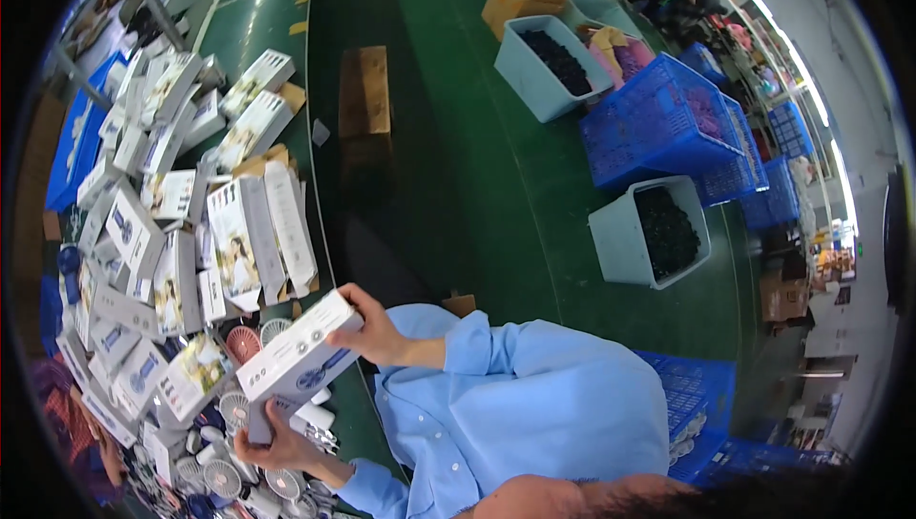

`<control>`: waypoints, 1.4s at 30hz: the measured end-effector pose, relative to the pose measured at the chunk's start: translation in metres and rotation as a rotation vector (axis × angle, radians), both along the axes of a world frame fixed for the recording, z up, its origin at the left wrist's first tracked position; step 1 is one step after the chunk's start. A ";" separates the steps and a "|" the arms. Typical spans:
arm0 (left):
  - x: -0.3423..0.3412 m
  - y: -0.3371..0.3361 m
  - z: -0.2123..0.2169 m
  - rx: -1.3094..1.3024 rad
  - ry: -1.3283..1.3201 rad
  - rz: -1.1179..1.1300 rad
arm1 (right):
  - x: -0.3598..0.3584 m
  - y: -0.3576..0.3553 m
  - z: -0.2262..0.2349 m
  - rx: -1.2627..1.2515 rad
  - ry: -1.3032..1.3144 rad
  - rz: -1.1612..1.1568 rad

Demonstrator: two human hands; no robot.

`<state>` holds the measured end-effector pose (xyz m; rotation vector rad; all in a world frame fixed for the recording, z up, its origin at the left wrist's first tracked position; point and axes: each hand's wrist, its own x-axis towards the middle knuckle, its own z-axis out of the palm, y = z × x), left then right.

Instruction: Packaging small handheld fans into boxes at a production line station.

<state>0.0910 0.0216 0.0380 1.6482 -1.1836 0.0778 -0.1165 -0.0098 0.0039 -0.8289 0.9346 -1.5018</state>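
Observation:
A white carton (303, 355) printed with a blue handheld fan is held tilted between my hands, over the edge of the work table. My right hand (375, 330) grips its far end, thumb on the printed face. At the opposite end, my left hand (272, 445) has its fingers closed on the carton near a greyish end panel. Beneath and beside it lie loose handheld fans, among them a pink one (243, 342) and a white one (222, 479). Several more white cartons (174, 280) are heaped across the table, some with flaps up.
Another person's plaid sleeve (65, 404) shows at the lower left. A brown wooden stool or box (365, 94) stands on the green floor beside the table. Pale bins (611, 233) with dark contents and blue crates (634, 133) stand further right; another blue crate (692, 381) is behind me.

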 end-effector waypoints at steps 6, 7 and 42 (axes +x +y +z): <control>0.020 0.015 0.013 -0.067 -0.163 -0.099 | 0.010 -0.001 0.012 -0.004 -0.075 -0.011; 0.020 0.017 0.015 -0.071 -0.173 -0.082 | 0.010 -0.003 0.014 -0.007 -0.098 -0.014; 0.074 0.084 0.040 -0.502 1.337 -0.193 | 0.066 0.028 0.067 -0.765 0.485 0.498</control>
